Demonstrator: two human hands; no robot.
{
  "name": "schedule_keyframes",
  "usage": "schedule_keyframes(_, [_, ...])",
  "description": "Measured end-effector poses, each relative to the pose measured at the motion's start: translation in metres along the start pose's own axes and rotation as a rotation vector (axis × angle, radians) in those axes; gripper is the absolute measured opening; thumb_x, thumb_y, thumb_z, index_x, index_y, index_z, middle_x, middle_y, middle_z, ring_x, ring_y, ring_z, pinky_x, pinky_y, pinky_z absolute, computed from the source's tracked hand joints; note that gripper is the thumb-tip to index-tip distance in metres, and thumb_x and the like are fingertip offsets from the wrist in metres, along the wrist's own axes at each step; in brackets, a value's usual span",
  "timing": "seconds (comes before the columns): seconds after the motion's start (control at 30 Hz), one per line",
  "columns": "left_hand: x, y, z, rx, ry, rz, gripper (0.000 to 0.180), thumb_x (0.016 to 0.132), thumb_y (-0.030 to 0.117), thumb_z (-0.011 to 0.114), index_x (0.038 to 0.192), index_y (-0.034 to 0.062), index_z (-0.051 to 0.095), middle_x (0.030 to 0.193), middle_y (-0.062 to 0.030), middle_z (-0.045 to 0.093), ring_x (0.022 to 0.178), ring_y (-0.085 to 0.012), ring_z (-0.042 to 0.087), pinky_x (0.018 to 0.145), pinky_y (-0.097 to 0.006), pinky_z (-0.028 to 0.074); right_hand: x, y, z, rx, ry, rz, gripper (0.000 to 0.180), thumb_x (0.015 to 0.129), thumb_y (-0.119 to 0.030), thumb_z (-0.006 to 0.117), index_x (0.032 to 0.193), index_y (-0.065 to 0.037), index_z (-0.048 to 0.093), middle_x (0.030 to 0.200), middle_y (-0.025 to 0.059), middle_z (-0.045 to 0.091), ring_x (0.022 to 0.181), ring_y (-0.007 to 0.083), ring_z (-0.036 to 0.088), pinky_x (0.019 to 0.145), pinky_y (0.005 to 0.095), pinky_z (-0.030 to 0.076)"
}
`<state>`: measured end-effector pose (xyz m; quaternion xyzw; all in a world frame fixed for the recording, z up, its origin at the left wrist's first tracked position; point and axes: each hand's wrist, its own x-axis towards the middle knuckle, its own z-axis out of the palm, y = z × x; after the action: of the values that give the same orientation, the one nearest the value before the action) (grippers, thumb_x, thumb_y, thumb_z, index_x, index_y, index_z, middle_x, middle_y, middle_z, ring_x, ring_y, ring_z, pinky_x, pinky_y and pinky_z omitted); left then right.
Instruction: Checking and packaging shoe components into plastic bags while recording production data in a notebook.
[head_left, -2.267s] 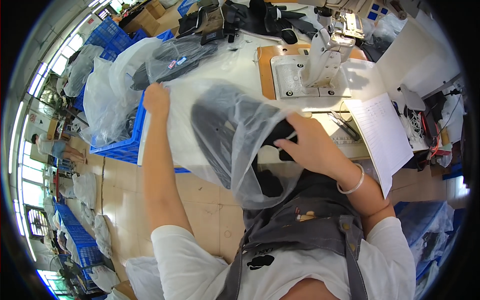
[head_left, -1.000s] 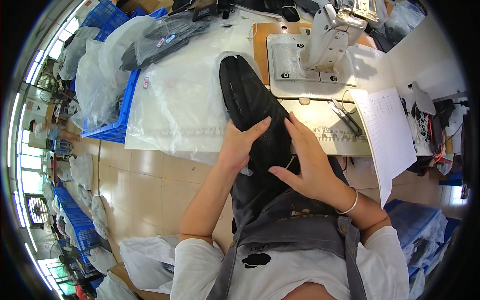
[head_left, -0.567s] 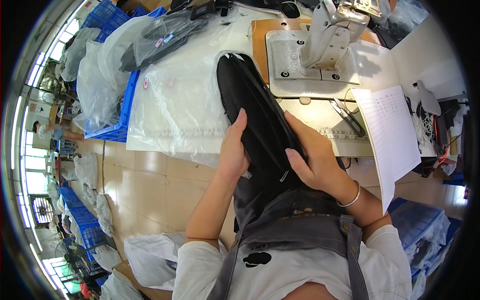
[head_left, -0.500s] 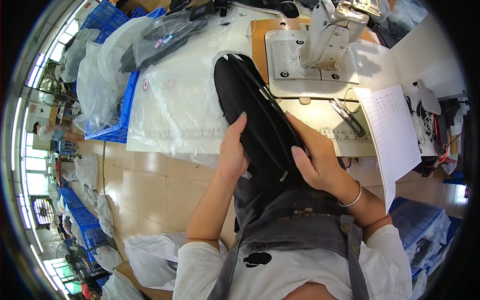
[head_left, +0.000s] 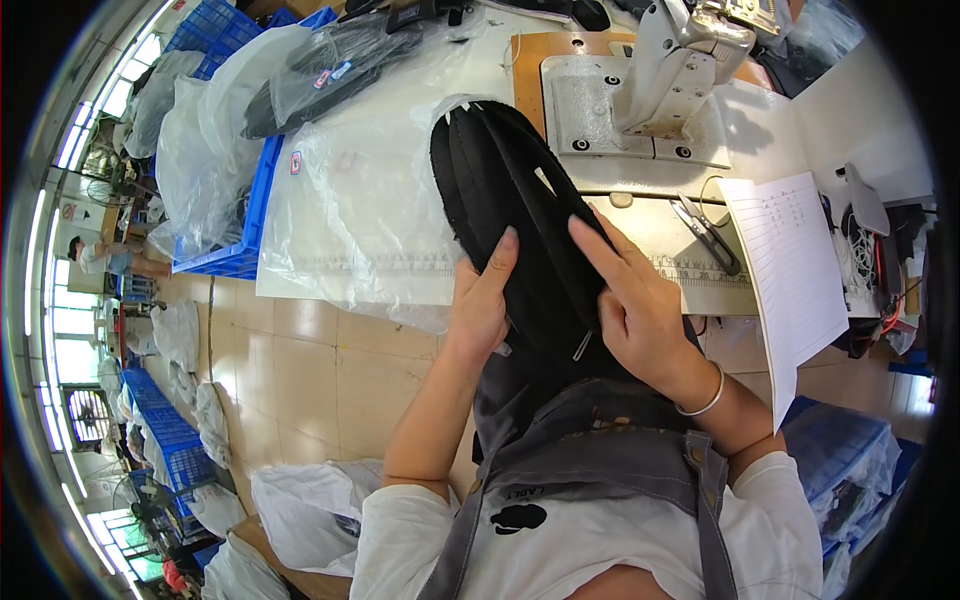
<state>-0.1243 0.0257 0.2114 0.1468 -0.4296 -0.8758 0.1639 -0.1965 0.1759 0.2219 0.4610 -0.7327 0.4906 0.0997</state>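
Note:
A stack of black fabric pieces (head_left: 520,210) lies lengthwise from my lap up onto the white table (head_left: 500,55). My left hand (head_left: 482,300) grips the stack's left edge near its lower end. My right hand (head_left: 630,300) holds the right edge, index finger stretched flat over the top piece. A clear plastic bag (head_left: 350,200) lies flat on the table left of the stack.
A sewing machine (head_left: 680,60) on a wooden board stands behind the stack. Scissors (head_left: 705,230) and a paper sheet (head_left: 790,270) lie at the right. A blue crate (head_left: 240,200) with bagged dark pieces (head_left: 320,70) sits at the left. More bags lie on the floor.
The fabric stack was taken out of the clear bag, which now lies flat on the table. Both hands have closed on the stack's lower end and slid slightly along it.

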Motion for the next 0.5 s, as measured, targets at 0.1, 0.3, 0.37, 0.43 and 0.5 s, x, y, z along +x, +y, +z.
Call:
schedule_keyframes(0.1, [0.0006,-0.0021,-0.0013,-0.012,0.002,0.033,0.037,0.091,0.018,0.052,0.119,-0.0047,0.046,0.115,-0.0126,0.054,0.102,-0.0188,0.055,0.087,-0.03,0.045,-0.0058,0.0043,0.0044,-0.032,-0.03,-0.009,0.05,0.065,0.009,0.057,0.115,-0.002,0.054,0.115,0.0229,0.054,0.075,0.0301,0.063,0.062,0.0323,0.051])
schedule_keyframes(0.3, [-0.0002,-0.0025,0.0006,0.001,0.025,0.08,0.035,0.09,0.016,0.053,0.118,-0.004,0.047,0.114,-0.0119,0.055,0.1,-0.0179,0.055,0.085,-0.029,0.046,-0.0063,0.0004,0.0105,-0.088,0.04,-0.018,0.044,0.069,-0.008,0.072,0.109,0.001,0.055,0.095,0.0193,0.061,0.071,0.0294,0.063,0.059,0.0315,0.051])
schedule_keyframes(0.37, [-0.0001,-0.0046,-0.0025,0.037,0.038,0.089,0.036,0.089,0.017,0.054,0.118,-0.004,0.047,0.113,-0.0117,0.056,0.1,-0.0181,0.055,0.084,-0.03,0.046,-0.0088,-0.0007,0.0111,-0.128,0.013,0.062,0.048,0.068,-0.016,0.075,0.109,0.002,0.055,0.089,0.0185,0.06,0.067,0.0289,0.061,0.058,0.0316,0.05])
schedule_keyframes(0.43, [0.0,-0.0055,0.0009,0.061,0.05,0.107,0.038,0.09,0.021,0.052,0.118,-0.0043,0.047,0.114,-0.0125,0.055,0.1,-0.019,0.055,0.084,-0.03,0.047,-0.0084,-0.0009,0.0095,-0.131,0.011,0.039,0.051,0.067,-0.02,0.075,0.109,0.002,0.055,0.087,0.0183,0.06,0.065,0.0287,0.061,0.058,0.0316,0.05])
schedule_keyframes(0.5, [-0.0007,-0.0051,-0.0003,0.089,0.063,0.126,0.041,0.091,0.026,0.05,0.118,-0.0045,0.046,0.115,-0.0133,0.054,0.1,-0.02,0.055,0.085,-0.031,0.047,-0.0075,-0.0007,0.0089,-0.13,0.01,0.015,0.054,0.067,-0.024,0.076,0.109,0.002,0.055,0.085,0.018,0.06,0.063,0.0284,0.06,0.057,0.0315,0.05])
